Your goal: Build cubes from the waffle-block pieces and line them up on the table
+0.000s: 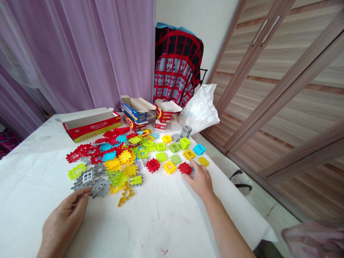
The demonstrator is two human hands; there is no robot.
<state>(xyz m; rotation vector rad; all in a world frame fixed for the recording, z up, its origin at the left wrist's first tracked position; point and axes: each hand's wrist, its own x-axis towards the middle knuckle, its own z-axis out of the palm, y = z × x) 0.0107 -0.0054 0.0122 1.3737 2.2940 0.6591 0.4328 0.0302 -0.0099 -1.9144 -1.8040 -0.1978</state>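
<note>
Red block sits on your right side of the desk, at the near edge of a loose group. Your right hand is at it, thumb and index parted along its side; can't tell if the fingers grip. Left hand has thumb and index nearly together at the grey pieces; can't tell if they pinch one.

Sorting state, by my read: a dozen or so blocks stand spaced out, e.g. blue block, yellow block. Several look built up, others flat. Left of them, the mixed heap is large, overlapping, not spaced out.

Around: open long box, blue box and red box behind, plus white bag by the far right edge. Boxes and bag limit room at the back; front is less crowded.
</note>
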